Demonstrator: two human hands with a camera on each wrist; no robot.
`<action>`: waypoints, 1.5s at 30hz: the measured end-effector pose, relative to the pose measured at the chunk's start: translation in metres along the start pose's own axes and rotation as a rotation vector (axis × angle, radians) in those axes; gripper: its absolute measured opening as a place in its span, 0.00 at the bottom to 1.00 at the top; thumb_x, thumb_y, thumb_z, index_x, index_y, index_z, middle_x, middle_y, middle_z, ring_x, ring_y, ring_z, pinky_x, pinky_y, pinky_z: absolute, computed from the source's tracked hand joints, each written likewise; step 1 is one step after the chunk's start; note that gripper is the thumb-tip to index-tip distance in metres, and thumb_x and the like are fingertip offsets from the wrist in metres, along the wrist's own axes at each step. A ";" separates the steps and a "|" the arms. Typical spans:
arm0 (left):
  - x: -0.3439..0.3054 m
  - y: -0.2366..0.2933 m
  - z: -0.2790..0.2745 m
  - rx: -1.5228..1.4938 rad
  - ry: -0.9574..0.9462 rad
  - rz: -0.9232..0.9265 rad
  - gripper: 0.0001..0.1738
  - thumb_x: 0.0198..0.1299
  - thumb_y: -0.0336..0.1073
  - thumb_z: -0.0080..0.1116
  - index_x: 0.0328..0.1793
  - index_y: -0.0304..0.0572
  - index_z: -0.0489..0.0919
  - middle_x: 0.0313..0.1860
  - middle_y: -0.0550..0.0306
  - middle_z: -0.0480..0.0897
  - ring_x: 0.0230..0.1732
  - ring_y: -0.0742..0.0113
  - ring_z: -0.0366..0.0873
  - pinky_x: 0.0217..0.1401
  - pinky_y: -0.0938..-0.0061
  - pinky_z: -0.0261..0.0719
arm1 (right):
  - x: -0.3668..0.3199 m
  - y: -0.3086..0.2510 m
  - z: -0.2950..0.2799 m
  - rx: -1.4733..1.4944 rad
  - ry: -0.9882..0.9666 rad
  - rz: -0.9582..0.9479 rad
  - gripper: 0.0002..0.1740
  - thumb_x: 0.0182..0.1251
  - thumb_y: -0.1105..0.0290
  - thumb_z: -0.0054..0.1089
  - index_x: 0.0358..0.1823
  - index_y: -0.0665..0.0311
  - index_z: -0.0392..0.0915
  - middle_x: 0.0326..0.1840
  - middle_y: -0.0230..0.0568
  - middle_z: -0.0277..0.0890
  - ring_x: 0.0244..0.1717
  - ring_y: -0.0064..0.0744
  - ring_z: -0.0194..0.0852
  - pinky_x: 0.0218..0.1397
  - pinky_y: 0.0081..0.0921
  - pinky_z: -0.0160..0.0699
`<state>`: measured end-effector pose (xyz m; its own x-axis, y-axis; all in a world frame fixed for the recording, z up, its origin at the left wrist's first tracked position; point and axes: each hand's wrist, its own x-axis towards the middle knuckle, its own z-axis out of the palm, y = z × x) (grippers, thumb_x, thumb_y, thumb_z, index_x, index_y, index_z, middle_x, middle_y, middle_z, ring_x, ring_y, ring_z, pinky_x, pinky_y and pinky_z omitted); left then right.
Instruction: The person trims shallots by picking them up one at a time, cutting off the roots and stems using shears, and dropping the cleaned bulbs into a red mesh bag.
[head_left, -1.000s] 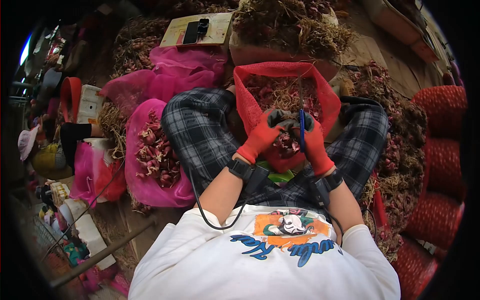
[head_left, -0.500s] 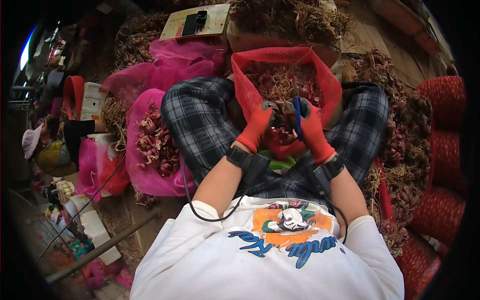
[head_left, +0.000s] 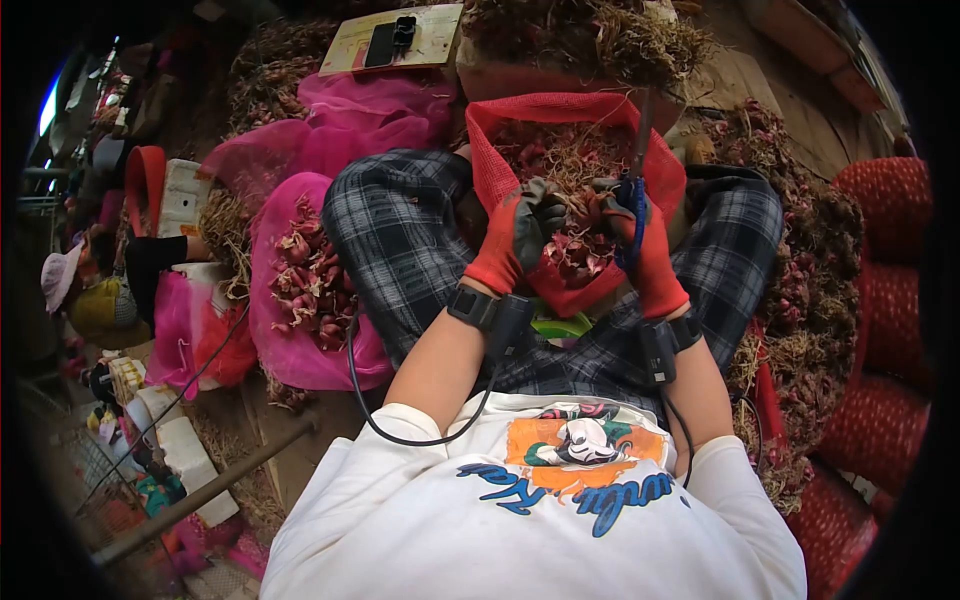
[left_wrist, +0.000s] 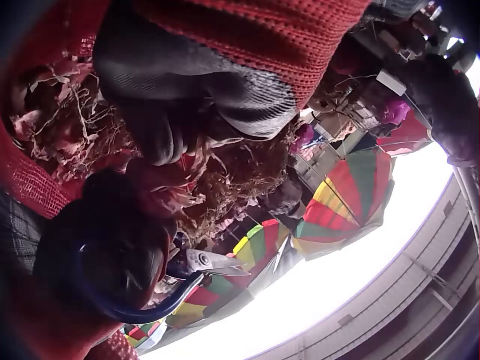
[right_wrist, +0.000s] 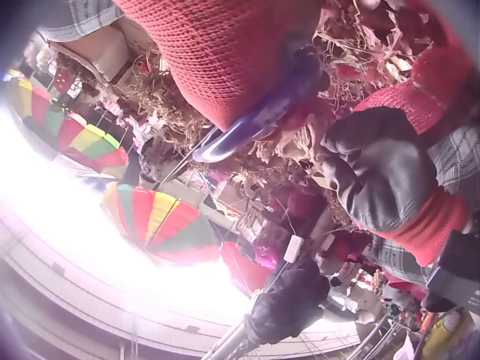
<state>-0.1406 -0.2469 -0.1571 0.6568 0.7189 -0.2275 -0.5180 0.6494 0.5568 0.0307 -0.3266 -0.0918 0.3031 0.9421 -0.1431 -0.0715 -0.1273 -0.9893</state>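
Observation:
My left hand [head_left: 516,235], in a red glove with grey-coated fingers, grips a bunch of shallots [head_left: 577,254] by the dried tops. The bulbs hang between my hands at the near side of a red mesh bag [head_left: 487,152]. In the left wrist view, grey fingers curl over the shrivelled stalks [left_wrist: 244,169]. A pair of scissors [head_left: 634,210] with blue handles is in my right hand [head_left: 652,262], also gloved, their blades pointing away from me. The right fingertips are at the bunch's right side. More shallots and loose dry stalks fill the bag beyond.
A pink mesh bag of trimmed shallots [head_left: 308,275] sits beside my left knee. Heaped shallots [head_left: 810,270] lie to the right, before stacked red sacks [head_left: 890,325]. Farther ahead are a board [head_left: 425,38] with a phone and more dried stalks [head_left: 600,40].
My right hand has shifted right and turned, bringing the scissor blades into clearer view. The left hand has rotated, and more of the bunch shows between my hands.

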 end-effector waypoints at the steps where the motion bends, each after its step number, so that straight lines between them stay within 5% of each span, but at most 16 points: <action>1: 0.001 0.003 0.000 0.088 0.107 0.028 0.17 0.66 0.42 0.51 0.57 0.44 0.70 0.44 0.60 0.74 0.41 0.69 0.75 0.47 0.77 0.74 | 0.000 0.000 0.000 0.056 -0.001 0.023 0.14 0.61 0.72 0.56 0.49 0.66 0.76 0.35 0.31 0.77 0.31 0.17 0.72 0.36 0.17 0.72; 3: 0.002 0.006 0.004 0.243 0.208 0.094 0.19 0.66 0.41 0.52 0.60 0.42 0.68 0.46 0.60 0.74 0.43 0.70 0.75 0.48 0.77 0.75 | 0.000 0.000 0.001 0.169 -0.006 0.070 0.14 0.61 0.72 0.55 0.49 0.65 0.76 0.34 0.32 0.77 0.31 0.18 0.73 0.36 0.17 0.73; 5: -0.001 0.010 0.018 0.377 0.195 0.177 0.22 0.66 0.39 0.52 0.63 0.40 0.67 0.49 0.60 0.75 0.45 0.71 0.75 0.49 0.78 0.75 | 0.001 0.026 -0.009 0.106 -0.052 -0.083 0.14 0.62 0.72 0.54 0.49 0.66 0.76 0.34 0.33 0.77 0.31 0.19 0.74 0.36 0.18 0.75; 8: -0.008 0.012 0.051 0.488 0.018 0.085 0.18 0.62 0.27 0.50 0.58 0.37 0.71 0.44 0.61 0.78 0.42 0.76 0.74 0.46 0.80 0.74 | 0.014 0.049 -0.024 -0.361 -0.080 -0.593 0.15 0.62 0.71 0.54 0.49 0.68 0.75 0.34 0.33 0.77 0.31 0.21 0.75 0.37 0.18 0.76; 10: -0.004 0.009 0.048 0.535 -0.080 0.027 0.19 0.60 0.24 0.52 0.59 0.35 0.72 0.49 0.59 0.79 0.48 0.76 0.75 0.51 0.80 0.73 | 0.014 0.040 -0.021 -0.256 -0.079 -0.452 0.15 0.61 0.72 0.55 0.49 0.69 0.74 0.35 0.34 0.77 0.32 0.22 0.76 0.37 0.18 0.76; 12: -0.008 0.014 0.047 0.519 -0.082 -0.035 0.20 0.59 0.23 0.52 0.59 0.35 0.72 0.51 0.58 0.79 0.49 0.76 0.75 0.53 0.79 0.73 | 0.001 0.021 -0.012 0.391 -0.068 0.265 0.16 0.59 0.74 0.57 0.49 0.70 0.74 0.36 0.34 0.77 0.32 0.22 0.75 0.38 0.17 0.76; 17: -0.013 0.017 0.037 0.841 -0.112 0.088 0.26 0.56 0.22 0.56 0.63 0.34 0.69 0.51 0.59 0.78 0.47 0.76 0.74 0.52 0.80 0.73 | 0.004 -0.024 0.000 0.082 -0.082 0.013 0.16 0.56 0.78 0.61 0.46 0.70 0.74 0.37 0.34 0.78 0.34 0.19 0.76 0.38 0.17 0.76; 22: -0.020 0.028 0.040 0.993 -0.258 0.096 0.27 0.52 0.20 0.55 0.62 0.35 0.70 0.46 0.61 0.78 0.44 0.79 0.73 0.48 0.82 0.72 | 0.008 -0.027 0.000 -0.085 -0.287 0.164 0.16 0.53 0.79 0.62 0.44 0.70 0.74 0.35 0.34 0.79 0.36 0.19 0.77 0.40 0.20 0.77; 25: -0.025 0.031 0.048 0.680 -0.109 -0.167 0.27 0.51 0.19 0.52 0.61 0.35 0.71 0.45 0.61 0.79 0.43 0.79 0.73 0.46 0.83 0.72 | 0.008 -0.027 0.001 -0.058 -0.270 0.161 0.16 0.50 0.80 0.63 0.43 0.70 0.75 0.34 0.34 0.79 0.35 0.19 0.76 0.40 0.21 0.77; 31: -0.017 0.019 0.034 0.738 -0.148 0.030 0.23 0.55 0.21 0.54 0.60 0.35 0.72 0.49 0.59 0.79 0.49 0.77 0.75 0.48 0.84 0.72 | 0.008 -0.006 -0.002 -0.115 -0.186 0.098 0.15 0.48 0.79 0.64 0.40 0.70 0.75 0.34 0.34 0.78 0.32 0.22 0.76 0.38 0.22 0.76; 33: -0.020 0.011 0.040 0.566 -0.033 0.028 0.21 0.58 0.24 0.54 0.59 0.34 0.72 0.50 0.58 0.79 0.50 0.76 0.75 0.51 0.83 0.72 | 0.010 -0.001 0.001 -0.151 -0.132 0.050 0.14 0.48 0.79 0.62 0.39 0.70 0.75 0.33 0.36 0.78 0.32 0.24 0.77 0.37 0.22 0.76; 36: -0.020 0.011 0.050 0.405 0.079 0.023 0.18 0.62 0.27 0.54 0.59 0.34 0.72 0.50 0.57 0.79 0.51 0.75 0.75 0.53 0.81 0.73 | 0.011 0.002 -0.009 0.174 -0.089 0.250 0.13 0.50 0.77 0.59 0.40 0.71 0.74 0.32 0.37 0.77 0.30 0.25 0.76 0.35 0.21 0.75; 39: -0.016 0.016 0.052 0.311 0.100 -0.008 0.18 0.64 0.30 0.53 0.60 0.34 0.71 0.50 0.58 0.78 0.52 0.74 0.75 0.55 0.80 0.73 | 0.011 0.009 -0.019 0.331 -0.183 0.283 0.15 0.51 0.75 0.57 0.41 0.71 0.73 0.31 0.37 0.77 0.29 0.24 0.75 0.32 0.19 0.74; 42: -0.012 0.009 0.036 0.295 0.047 0.089 0.21 0.68 0.37 0.49 0.63 0.36 0.68 0.50 0.59 0.76 0.51 0.76 0.74 0.54 0.78 0.74 | 0.008 0.001 -0.015 0.389 -0.082 0.282 0.15 0.51 0.76 0.58 0.43 0.70 0.73 0.31 0.36 0.77 0.29 0.22 0.75 0.33 0.19 0.74; 45: -0.012 0.016 0.033 0.188 -0.044 0.136 0.20 0.69 0.38 0.46 0.63 0.37 0.68 0.51 0.60 0.76 0.49 0.75 0.74 0.54 0.78 0.75 | 0.012 0.011 -0.012 -0.117 0.089 0.140 0.15 0.53 0.77 0.57 0.44 0.69 0.74 0.33 0.36 0.77 0.32 0.20 0.75 0.36 0.19 0.75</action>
<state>-0.1383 -0.2534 -0.1188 0.6132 0.7826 -0.1075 -0.4951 0.4868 0.7196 0.0450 -0.3203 -0.1050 0.3808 0.8824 -0.2762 -0.0090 -0.2952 -0.9554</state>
